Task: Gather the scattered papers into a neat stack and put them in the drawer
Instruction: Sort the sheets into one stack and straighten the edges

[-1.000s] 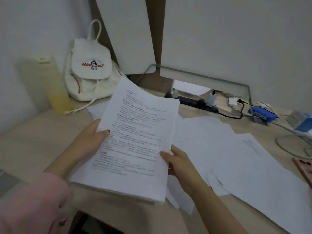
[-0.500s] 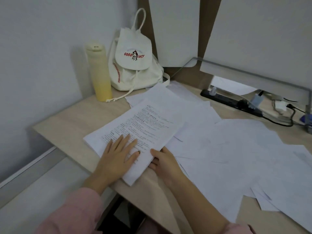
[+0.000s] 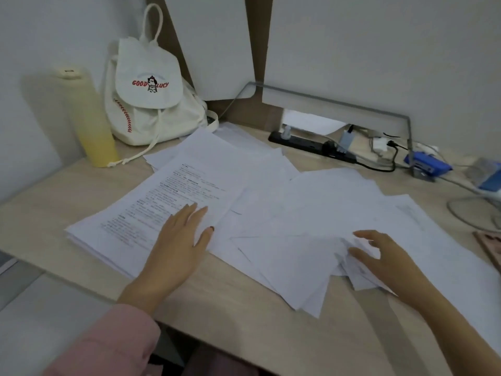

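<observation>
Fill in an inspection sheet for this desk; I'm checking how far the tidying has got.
Surface: light wood desk, partly covered by paper.
Job's things: printed stack at left; loose sheets spread at right; drawer not seen.
Clutter: yellow bottle, white backpack, blue device.
Grips: left hand flat on the stack; right hand spread over loose sheets.
Cables: power strip with black cable at back.
Surroundings: white wall panels.

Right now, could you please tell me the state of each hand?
Left hand: open, flat on the printed stack.
Right hand: open, over the loose papers.
</observation>
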Available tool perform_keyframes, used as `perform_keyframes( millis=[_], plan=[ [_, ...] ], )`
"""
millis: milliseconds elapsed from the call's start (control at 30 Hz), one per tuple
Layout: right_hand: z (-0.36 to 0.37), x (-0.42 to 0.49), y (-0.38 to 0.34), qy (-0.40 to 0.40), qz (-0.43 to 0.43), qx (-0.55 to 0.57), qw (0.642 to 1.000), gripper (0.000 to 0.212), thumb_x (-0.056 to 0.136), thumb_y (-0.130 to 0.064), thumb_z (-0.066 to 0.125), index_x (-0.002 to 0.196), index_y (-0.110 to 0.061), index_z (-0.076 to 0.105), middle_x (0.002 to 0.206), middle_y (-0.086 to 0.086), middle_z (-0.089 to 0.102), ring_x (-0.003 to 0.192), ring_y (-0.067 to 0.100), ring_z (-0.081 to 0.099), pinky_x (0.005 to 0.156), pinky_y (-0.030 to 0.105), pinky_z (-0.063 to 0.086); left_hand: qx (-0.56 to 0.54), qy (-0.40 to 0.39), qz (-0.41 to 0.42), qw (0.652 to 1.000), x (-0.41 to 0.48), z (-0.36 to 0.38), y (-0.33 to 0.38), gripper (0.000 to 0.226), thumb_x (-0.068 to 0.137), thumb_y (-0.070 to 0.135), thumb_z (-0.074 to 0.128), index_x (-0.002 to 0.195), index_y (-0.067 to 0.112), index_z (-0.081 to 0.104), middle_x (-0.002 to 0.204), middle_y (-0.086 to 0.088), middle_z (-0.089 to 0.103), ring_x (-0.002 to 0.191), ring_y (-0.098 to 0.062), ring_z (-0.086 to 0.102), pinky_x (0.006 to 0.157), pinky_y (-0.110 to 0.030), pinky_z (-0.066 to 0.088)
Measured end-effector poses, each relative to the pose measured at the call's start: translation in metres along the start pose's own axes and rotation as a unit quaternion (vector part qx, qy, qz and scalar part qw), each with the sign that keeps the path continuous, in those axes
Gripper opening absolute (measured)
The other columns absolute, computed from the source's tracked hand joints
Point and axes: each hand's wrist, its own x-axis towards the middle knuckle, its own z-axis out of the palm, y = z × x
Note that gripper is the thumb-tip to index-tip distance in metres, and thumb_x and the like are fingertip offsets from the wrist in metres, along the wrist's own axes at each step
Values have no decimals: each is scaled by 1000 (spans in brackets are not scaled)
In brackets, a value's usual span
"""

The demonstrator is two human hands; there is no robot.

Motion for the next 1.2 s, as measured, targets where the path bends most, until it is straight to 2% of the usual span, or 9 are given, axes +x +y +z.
perform_keyframes(
  millis=[133, 267, 367, 533, 700, 833, 933, 1067, 1200],
  plan=[
    [-20, -17, 51, -19, 37, -119, 992, 107, 53, -86, 47, 136, -20, 43, 146, 7, 38, 132, 27, 38, 107, 39, 32, -43, -32, 72, 996, 7, 34, 52, 52, 95, 36, 42, 144, 28, 28, 153, 10, 21, 143, -8, 13, 119, -31, 11],
    [-19, -33, 78, -36, 14, -180, 983, 80, 77, -61, 56, 143, -21, 31, 151, 4, 31, 137, 21, 32, 108, 31, 30, -19, -103, 113, 988, 11, 73, 90, 56, 92, 44, 45, 143, 27, 29, 155, 8, 21, 143, -8, 13, 118, -30, 12],
    [-18, -37, 87, 30, -28, -221, 974, 57, 90, -45, 49, 141, -23, 33, 142, -4, 44, 127, 14, 45, 92, 25, 41, 54, -165, 112, 979, 10, 97, 109, 71, 86, 59, 44, 146, 30, 19, 158, 8, 9, 145, -9, 3, 116, -29, 7],
    [-18, -34, 103, 95, -62, -226, 967, 29, 86, -9, 58, 113, -18, 65, 117, 2, 67, 102, 25, 66, 70, 36, 52, 203, -210, 118, 949, 9, 120, 116, 89, 80, 73, 32, 149, 25, 4, 159, -2, -3, 146, -17, -4, 118, -35, 4],
    [-31, -30, 111, 211, -77, -202, 953, 27, 79, -1, 60, 100, -12, 73, 91, 8, 75, 81, 32, 70, 61, 35, 52, 231, -161, 169, 945, 4, 117, 124, 99, 57, 55, -4, 143, 18, 26, 147, -6, 36, 133, -20, 36, 101, -33, 36],
    [-50, -34, 102, 252, -107, -143, 951, 38, 78, -13, 45, 105, -14, 71, 97, 8, 74, 87, 28, 69, 67, 29, 44, 182, -110, 167, 963, 14, 112, 124, 41, 96, 32, 27, 133, 21, 41, 118, -2, 60, 95, -19, 60, 75, -29, 44],
    [-68, -41, 89, 278, -133, -99, 946, 36, 81, -14, 45, 106, -18, 71, 94, 2, 73, 72, 17, 63, 59, 20, 39, 91, -73, 132, 984, 21, 102, 120, 22, 97, 20, 35, 109, 17, 54, 77, -1, 59, 66, -20, 55, 55, -28, 37],
    [-96, -52, 59, 297, -173, 41, 938, 17, 87, -34, 48, 87, -33, 65, 65, -33, 60, 62, -8, 54, 56, 3, 36, -84, -45, 108, 990, 20, 76, 126, 26, 97, 25, 40, 73, 28, 49, 62, 4, 52, 58, -18, 52, 52, -27, 35],
    [-112, -51, 34, 296, -124, 193, 927, 20, 86, -22, 50, 68, -16, 58, 63, -7, 65, 58, -1, 49, 56, 17, 36, -233, -12, 105, 967, 14, 40, 138, 21, 96, 23, 44, 82, 31, 58, 73, 12, 66, 68, -3, 59, 60, -17, 43]
  ],
)
